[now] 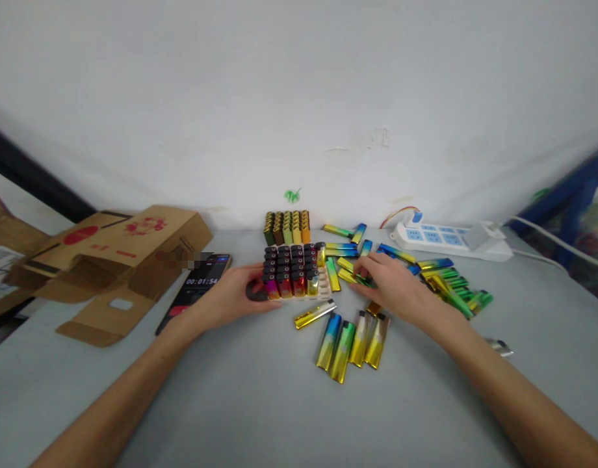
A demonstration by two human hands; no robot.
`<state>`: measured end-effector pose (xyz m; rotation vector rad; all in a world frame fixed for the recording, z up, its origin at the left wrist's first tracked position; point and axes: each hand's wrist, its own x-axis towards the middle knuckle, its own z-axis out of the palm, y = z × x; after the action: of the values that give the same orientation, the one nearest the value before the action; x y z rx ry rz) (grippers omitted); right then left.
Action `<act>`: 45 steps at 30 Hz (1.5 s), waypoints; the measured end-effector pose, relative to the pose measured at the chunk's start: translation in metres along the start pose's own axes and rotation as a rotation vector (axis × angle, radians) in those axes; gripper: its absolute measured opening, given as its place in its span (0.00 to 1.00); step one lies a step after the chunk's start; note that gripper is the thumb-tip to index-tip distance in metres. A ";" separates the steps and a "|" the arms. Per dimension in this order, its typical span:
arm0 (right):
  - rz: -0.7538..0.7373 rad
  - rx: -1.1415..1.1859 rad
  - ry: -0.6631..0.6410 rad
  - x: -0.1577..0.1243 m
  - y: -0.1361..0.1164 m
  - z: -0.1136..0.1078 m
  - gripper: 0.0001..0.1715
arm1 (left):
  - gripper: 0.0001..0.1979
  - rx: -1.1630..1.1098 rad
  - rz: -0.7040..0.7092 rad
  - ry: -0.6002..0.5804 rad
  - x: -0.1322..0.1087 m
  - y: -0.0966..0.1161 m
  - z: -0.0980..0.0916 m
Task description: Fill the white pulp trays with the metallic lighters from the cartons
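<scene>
My left hand point(238, 290) grips the left side of a white slotted tray point(324, 286). Upright lighters point(292, 283) with black tops fill most of the tray, in purple, red and gold. The slots along its right side show bare. To the right of the tray, my right hand point(389, 286) is closed over a green-yellow lighter point(363, 281), its fingers partly hiding it. A silver-gold lighter point(314, 314) lies in front of the tray, and several metallic lighters point(344, 351) lie side by side nearer me.
Behind the tray stands a block of upright lighters point(286, 227). Loose blue, green and yellow lighters point(452, 286) are scattered at right. A white power strip point(440, 237) with cables lies along the wall. An open cardboard box point(147, 244) and a phone point(201, 283) are at left.
</scene>
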<state>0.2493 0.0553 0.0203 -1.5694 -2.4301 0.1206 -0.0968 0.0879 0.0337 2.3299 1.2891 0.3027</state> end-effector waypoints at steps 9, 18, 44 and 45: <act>-0.010 0.000 0.030 -0.009 -0.006 0.003 0.05 | 0.23 -0.004 -0.025 -0.004 0.000 0.003 -0.002; 0.141 0.750 0.102 -0.008 -0.007 -0.008 0.16 | 0.23 0.006 -0.021 0.017 0.000 0.005 -0.002; -0.138 0.241 0.093 -0.017 -0.021 -0.012 0.18 | 0.23 0.020 -0.007 0.009 -0.001 0.005 -0.001; -0.139 0.238 0.048 -0.021 -0.031 -0.014 0.22 | 0.22 0.018 -0.009 0.009 -0.001 0.005 -0.001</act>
<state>0.2334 0.0227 0.0364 -1.2838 -2.3770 0.3295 -0.0939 0.0851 0.0365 2.3397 1.3117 0.3001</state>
